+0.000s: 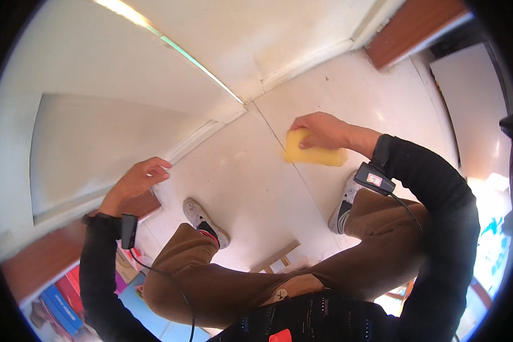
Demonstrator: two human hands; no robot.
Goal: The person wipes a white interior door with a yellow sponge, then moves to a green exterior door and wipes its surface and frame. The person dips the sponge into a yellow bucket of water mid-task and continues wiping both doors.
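Observation:
My right hand (pixel 325 128) grips a thick yellow sponge (pixel 318 157) above the pale floor, its thumb pressed on the near face. The sponge hangs in front of the white door panels, apart from them. Off to the left, my left hand (pixel 132 183) is held in the air beside the lower part of a white door (pixel 114 142). Its fingers are loosely bent, with a gap between thumb and fingers and nothing in them.
A second white door panel (pixel 233 43) meets the first near a bright gap. My shoes (pixel 202 219) rest on the tiled floor (pixel 239 171), and a wooden stool (pixel 276 257) shows between my legs. Colourful boxes (pixel 62 305) lie at lower left; a pale panel (pixel 470 102) stands at right.

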